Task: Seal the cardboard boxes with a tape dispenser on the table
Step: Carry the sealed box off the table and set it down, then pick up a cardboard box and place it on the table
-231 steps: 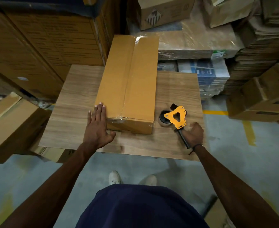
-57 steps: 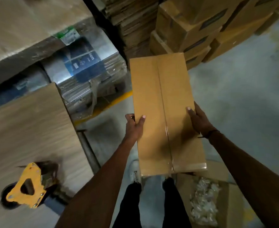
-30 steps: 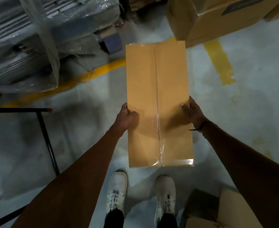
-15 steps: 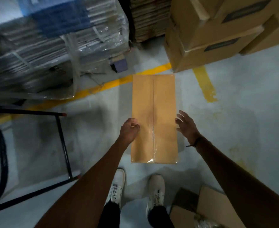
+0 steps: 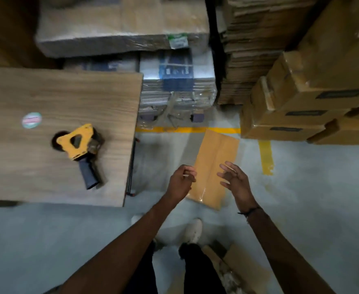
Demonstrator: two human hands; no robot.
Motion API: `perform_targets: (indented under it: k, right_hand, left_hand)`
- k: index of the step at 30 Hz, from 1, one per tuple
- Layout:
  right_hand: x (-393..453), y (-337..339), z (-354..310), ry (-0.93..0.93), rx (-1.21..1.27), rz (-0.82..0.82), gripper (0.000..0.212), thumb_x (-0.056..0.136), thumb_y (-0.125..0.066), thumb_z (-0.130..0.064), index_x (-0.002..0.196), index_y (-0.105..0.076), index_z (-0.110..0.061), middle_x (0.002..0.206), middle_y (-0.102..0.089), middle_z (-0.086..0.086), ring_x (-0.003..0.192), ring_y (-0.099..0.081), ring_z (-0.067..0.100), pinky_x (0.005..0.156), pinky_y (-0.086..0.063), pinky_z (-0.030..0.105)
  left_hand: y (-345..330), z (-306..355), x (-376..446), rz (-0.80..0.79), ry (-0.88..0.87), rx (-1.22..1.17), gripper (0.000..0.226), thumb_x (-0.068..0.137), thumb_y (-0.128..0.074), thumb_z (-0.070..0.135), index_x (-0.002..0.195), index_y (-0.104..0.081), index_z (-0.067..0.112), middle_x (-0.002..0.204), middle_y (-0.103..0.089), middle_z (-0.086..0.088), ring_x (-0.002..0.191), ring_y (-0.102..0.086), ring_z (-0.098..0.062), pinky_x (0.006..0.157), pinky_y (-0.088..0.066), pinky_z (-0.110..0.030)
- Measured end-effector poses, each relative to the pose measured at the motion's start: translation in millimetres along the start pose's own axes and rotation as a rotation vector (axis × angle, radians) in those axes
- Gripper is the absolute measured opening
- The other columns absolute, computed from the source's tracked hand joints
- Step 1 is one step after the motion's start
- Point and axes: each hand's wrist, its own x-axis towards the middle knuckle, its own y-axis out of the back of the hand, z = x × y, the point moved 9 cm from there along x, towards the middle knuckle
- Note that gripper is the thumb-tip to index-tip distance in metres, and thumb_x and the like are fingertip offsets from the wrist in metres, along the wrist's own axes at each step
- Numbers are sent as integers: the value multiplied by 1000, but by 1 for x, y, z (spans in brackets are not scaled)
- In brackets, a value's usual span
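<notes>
Taped box on floor, both hands free above it.
Sealed cardboard box lies flat on the grey floor, right of the wooden table. Left hand loosely curled, right hand fingers spread, neither holding anything. Yellow tape dispenser on its side on the table, near a round sticker. Stacked cartons behind.

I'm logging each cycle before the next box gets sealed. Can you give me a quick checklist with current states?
1. Sealed box set down on the floor: ok.
2. Left hand holds nothing: ok.
3. Right hand holds nothing: ok.
4. Tape dispenser lying on the table, within sight: ok.
5. Next unsealed box on the table: not ok, none there.
6. Tape left on the roll: cannot tell.
</notes>
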Motion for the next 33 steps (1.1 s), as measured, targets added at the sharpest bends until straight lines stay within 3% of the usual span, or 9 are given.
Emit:
perform_targets:
  k: [5, 9, 13, 17, 19, 23, 29, 33]
  right_hand:
    - [-84, -97, -28, 36, -91, -178, 36, 105, -53, -7, 140, -55, -11, 134, -69, 6, 115, -71, 28, 93, -52, 41]
    - [-127, -205, -21, 41, -164, -319, 33, 105, -54, -7, 138, -56, -10, 131, -70, 5, 111, -72, 29, 87, -54, 38]
    - [-166, -338, 3, 29, -257, -466, 24, 105, -56, -8, 127, -62, -14, 125, -73, 5, 99, -75, 22, 74, -55, 29]
    - [-197, -466, 37, -3, -330, -621, 23, 104, -55, -7, 127, -59, -9, 126, -71, 12, 88, -76, 17, 68, -54, 25]
    - [-212, -522, 50, 6, -377, -684, 25, 104, -53, -5, 129, -58, -6, 124, -71, 15, 86, -74, 18, 68, -52, 25]
    - [-241, -612, 67, 24, -442, -770, 22, 104, -56, -6, 125, -61, -4, 118, -74, 15, 82, -77, 18, 61, -55, 21]
    - [-270, -730, 93, 21, -522, -915, 19, 103, -59, -8, 121, -64, -10, 116, -77, 6, 92, -77, 21, 65, -58, 22]
    - [-278, -825, 106, 53, -562, -988, 18, 103, -61, -12, 120, -65, -12, 113, -78, 5, 92, -77, 21, 66, -58, 24]
  left_hand:
    - [80, 34, -85, 64, -106, -23, 23, 91, -61, -3, 108, -67, 12, 99, -71, 4, 81, -68, -8, 59, -48, -13]
    - [180, 20, -139, 176, -142, -101, 21, 91, -64, 1, 107, -65, 14, 101, -69, 2, 86, -66, -15, 60, -48, -15]
    - [313, -20, -190, 405, -93, -229, 22, 90, -62, 3, 112, -65, 8, 111, -71, -9, 88, -65, -19, 60, -48, -19]
    - [442, -66, -246, 653, -65, -347, 20, 98, -57, 1, 116, -64, 3, 101, -69, -4, 78, -65, -5, 59, -48, -12]
    - [494, -93, -273, 759, -36, -403, 18, 99, -58, 5, 116, -65, 3, 94, -68, -2, 73, -65, 0, 60, -49, -16]
    - [577, -141, -320, 931, 15, -526, 13, 101, -61, 13, 112, -67, 10, 94, -71, -4, 86, -69, -16, 69, -52, -28]
    - [672, -201, -363, 1111, 69, -655, 16, 101, -55, 6, 113, -65, 4, 98, -69, -8, 87, -66, -19, 68, -51, -30]
    - [742, -233, -370, 1186, 89, -680, 13, 101, -55, 8, 108, -65, 10, 104, -71, -11, 88, -68, -19, 69, -51, -31]
